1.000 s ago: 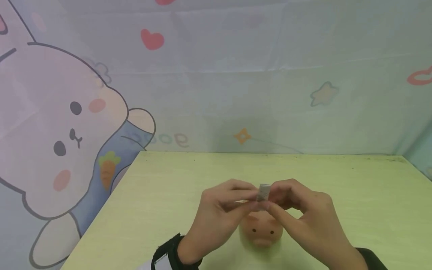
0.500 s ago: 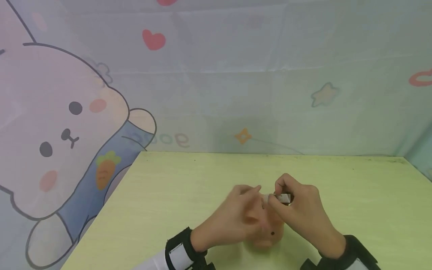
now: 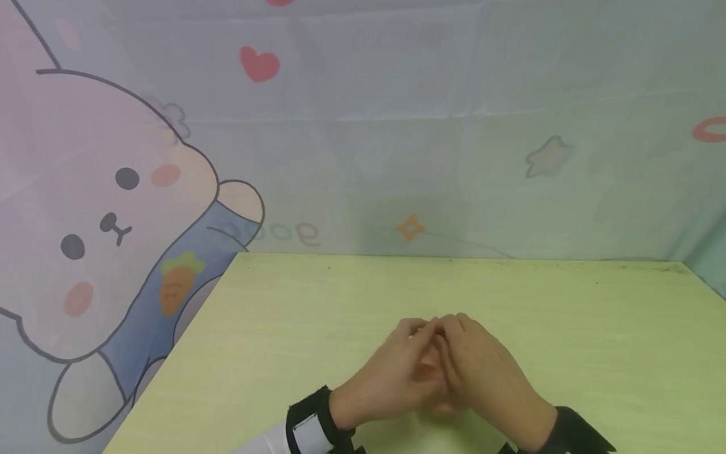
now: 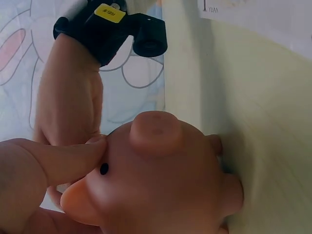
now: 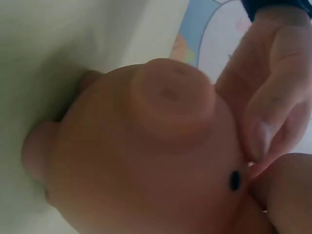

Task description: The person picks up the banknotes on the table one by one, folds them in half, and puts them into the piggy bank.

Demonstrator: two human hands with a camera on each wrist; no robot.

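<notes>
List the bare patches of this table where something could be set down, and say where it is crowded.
Bare table lies right of the hands out to the right edge, left of them to the left edge, and behind them up to the backdrop. It is crowded only at the near middle, where the left hand and right hand cover the pig.

Free room: bare green table on all sides
Obstacle: pig figurine under both hands
Back: cartoon curtain
</notes>
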